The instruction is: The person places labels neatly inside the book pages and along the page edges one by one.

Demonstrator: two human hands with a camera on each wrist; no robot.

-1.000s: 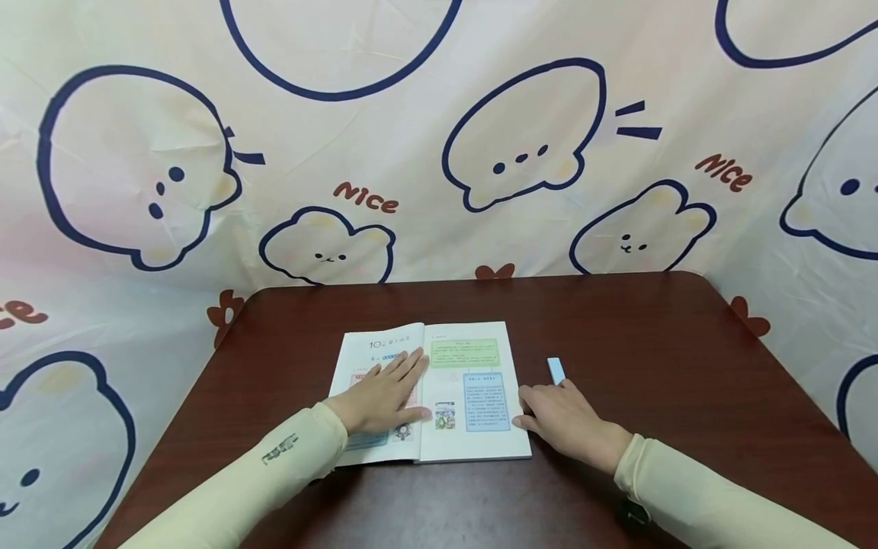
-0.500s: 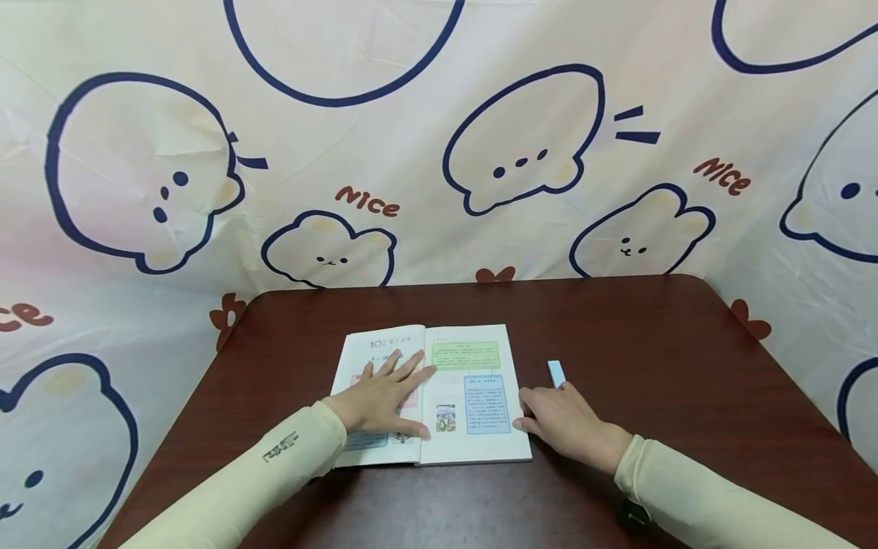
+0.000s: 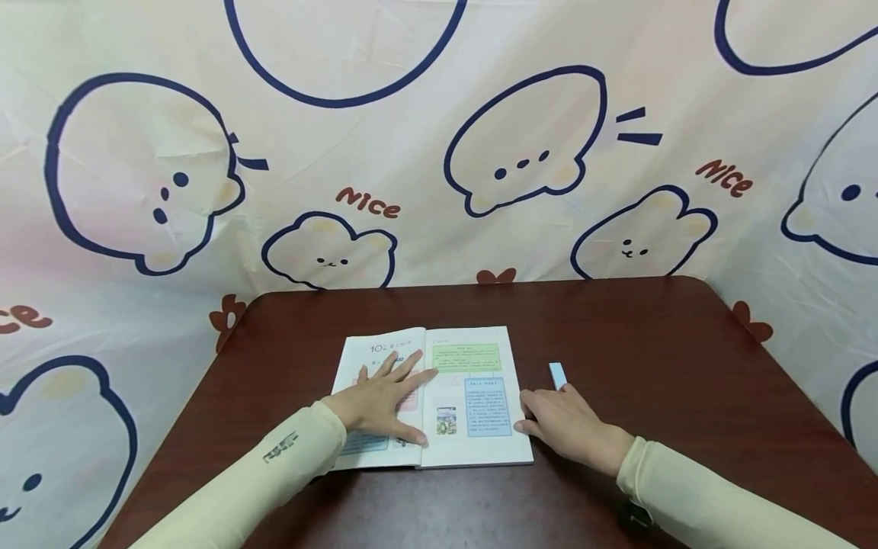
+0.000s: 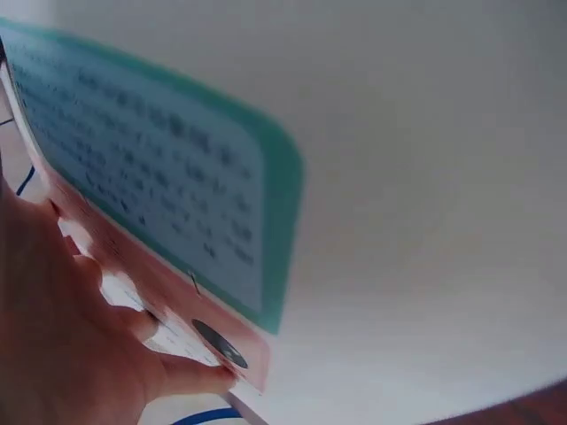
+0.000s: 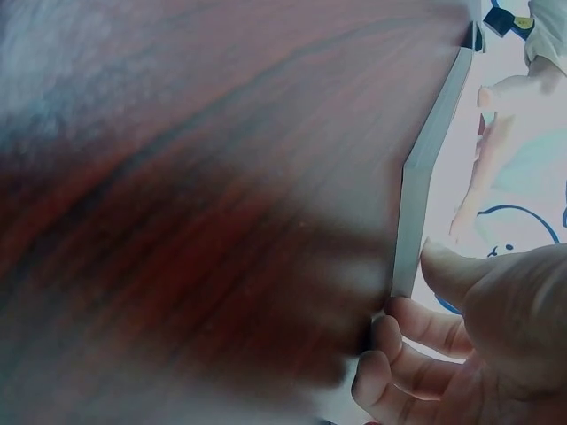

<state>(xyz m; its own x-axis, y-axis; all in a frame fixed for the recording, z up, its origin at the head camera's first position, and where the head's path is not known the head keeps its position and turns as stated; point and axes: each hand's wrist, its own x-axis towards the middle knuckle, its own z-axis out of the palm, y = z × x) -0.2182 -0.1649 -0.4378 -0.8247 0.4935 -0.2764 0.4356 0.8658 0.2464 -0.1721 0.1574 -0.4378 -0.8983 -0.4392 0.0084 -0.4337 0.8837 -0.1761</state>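
An open book (image 3: 473, 450) with printed pages lies on the brown table. Across its left page rests my left hand (image 3: 379, 404), fingers spread and the thumb reaching the centre fold. The left wrist view shows the same hand (image 4: 80, 328) low at the left, against the printed page (image 4: 399, 221). At the book's right edge, my right hand (image 3: 572, 428) has its thumb on the page. In the right wrist view, this hand (image 5: 514, 328) pinches the page block (image 5: 425, 168) between thumb and index finger; the other fingers curl beneath.
A small light-blue and white block (image 3: 557, 374) lies just beyond the right hand, partly hidden by it. The brown table (image 3: 638, 343) reaches back to a cartoon-printed cloth (image 3: 425, 152). A dark watch (image 3: 636, 515) is at the right wrist.
My left hand's fingers have spread apart on the page, and its thumb has moved down toward the near edge. The right hand keeps its place at the book's right edge.
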